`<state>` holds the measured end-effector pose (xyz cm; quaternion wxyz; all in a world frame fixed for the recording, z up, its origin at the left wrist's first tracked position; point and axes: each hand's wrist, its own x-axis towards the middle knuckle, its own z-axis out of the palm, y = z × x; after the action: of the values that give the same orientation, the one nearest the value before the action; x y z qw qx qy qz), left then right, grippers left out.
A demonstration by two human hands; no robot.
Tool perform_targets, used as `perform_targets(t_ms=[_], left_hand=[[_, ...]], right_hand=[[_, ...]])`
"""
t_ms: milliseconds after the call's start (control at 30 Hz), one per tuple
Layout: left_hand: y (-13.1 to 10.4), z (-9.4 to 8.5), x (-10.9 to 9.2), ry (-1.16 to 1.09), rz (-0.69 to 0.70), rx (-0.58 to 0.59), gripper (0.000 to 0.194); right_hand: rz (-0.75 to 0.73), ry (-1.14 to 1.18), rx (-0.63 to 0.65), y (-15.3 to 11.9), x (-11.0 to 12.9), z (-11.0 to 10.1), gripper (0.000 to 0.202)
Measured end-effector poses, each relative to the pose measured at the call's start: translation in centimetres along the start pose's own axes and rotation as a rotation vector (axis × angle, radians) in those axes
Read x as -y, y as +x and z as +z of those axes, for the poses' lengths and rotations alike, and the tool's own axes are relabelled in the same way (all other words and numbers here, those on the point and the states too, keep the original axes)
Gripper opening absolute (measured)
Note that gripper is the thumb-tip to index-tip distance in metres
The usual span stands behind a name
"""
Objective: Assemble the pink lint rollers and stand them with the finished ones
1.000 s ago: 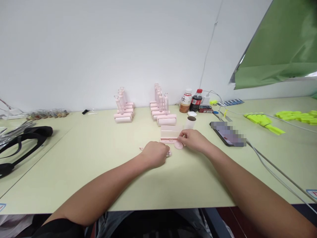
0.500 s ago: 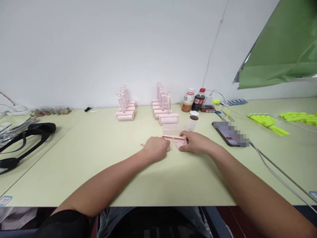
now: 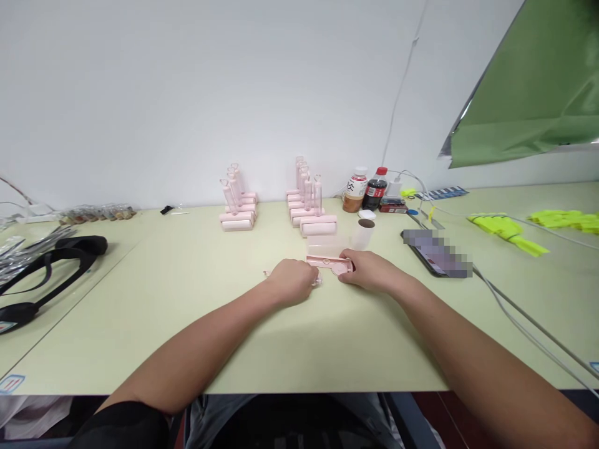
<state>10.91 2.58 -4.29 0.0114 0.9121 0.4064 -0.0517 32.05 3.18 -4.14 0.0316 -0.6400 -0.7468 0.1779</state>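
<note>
My left hand (image 3: 291, 282) is closed around a pinkish clear lint roller handle (image 3: 317, 280), whose ends stick out on either side of the fist. To its right, my right hand (image 3: 368, 269) grips the end of an open pink lint roller case (image 3: 321, 261) between thumb and fingers. A round pink end piece (image 3: 339, 269) shows at the thumb. Just behind the case lies a translucent cover (image 3: 324, 244). A white roll (image 3: 362, 235) with a dark hollow core stands beside that cover. My fingers partly hide the handle and the case.
Two rows of pink lint rollers (image 3: 319, 225) with upright handles stand near the wall. Behind on the right are a brown drink bottle (image 3: 354, 192) and a cola bottle (image 3: 374, 191). A phone (image 3: 433, 254), cables and yellow strips (image 3: 508, 231) lie right; black straps (image 3: 60, 268) lie left.
The case and the round end piece have shifted slightly in my right hand. My left hand has moved a little to the left, still closed on the handle.
</note>
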Motion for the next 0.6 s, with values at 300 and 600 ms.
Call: perform_targets(t_ms=[300, 600], left_hand=[[0.8, 0.6, -0.5, 0.01, -0.065, -0.072, 0.017], [0.9, 1.7, -0.3, -0.013, -0.102, -0.144, 0.02]], right_hand=[[-0.019, 0.024, 0.004, 0.1, -0.1, 0.1, 0.036], [0.0, -0.009, -0.056, 0.5, -0.5, 0.1, 0.032]])
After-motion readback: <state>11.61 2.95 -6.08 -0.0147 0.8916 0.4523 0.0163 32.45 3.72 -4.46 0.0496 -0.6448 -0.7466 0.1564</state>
